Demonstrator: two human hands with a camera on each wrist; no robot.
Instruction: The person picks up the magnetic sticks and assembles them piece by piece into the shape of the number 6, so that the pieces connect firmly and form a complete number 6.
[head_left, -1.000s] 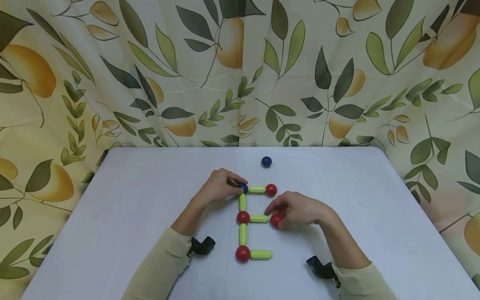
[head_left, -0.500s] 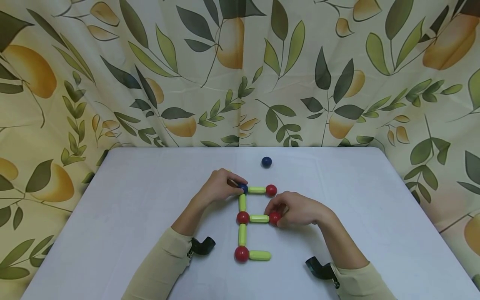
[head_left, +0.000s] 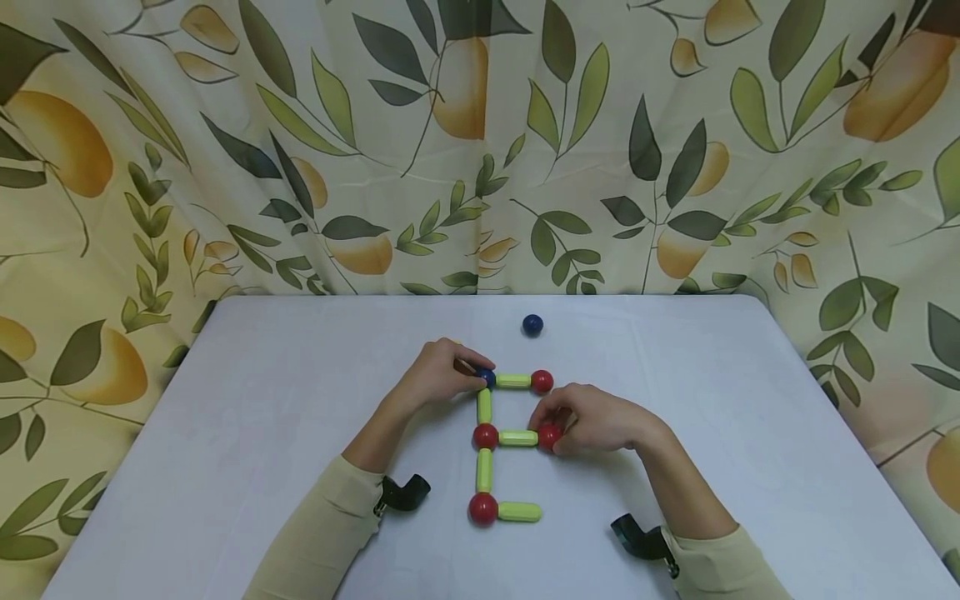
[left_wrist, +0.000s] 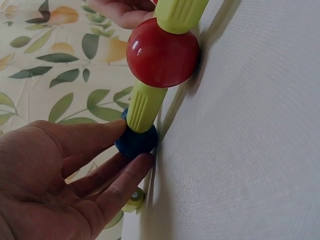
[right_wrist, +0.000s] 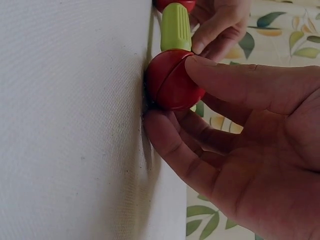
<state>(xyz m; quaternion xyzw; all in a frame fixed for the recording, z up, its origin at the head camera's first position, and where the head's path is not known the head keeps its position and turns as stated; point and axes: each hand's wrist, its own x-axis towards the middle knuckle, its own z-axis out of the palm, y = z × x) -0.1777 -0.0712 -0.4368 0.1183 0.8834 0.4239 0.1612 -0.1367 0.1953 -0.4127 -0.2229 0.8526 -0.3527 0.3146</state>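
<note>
On the white table, yellow-green rods and balls join into an E-like figure. My left hand pinches the blue ball at its far left corner between thumb and fingers. My right hand holds a red ball at the end of the middle rod; the two touch. Another red ball ends the top rod. Down the left side sit a middle red ball and a bottom red ball. The bottom rod has a bare right end.
A loose dark blue ball lies near the far edge of the table. Another yellow-green piece shows beyond the left fingers. Leaf-patterned cloth hangs behind. Each wrist carries a black camera.
My right hand has shifted slightly left, closing the small gap between its red ball and the middle rod. The bottom red ball and rod slid slightly left. My left hand stays put.
</note>
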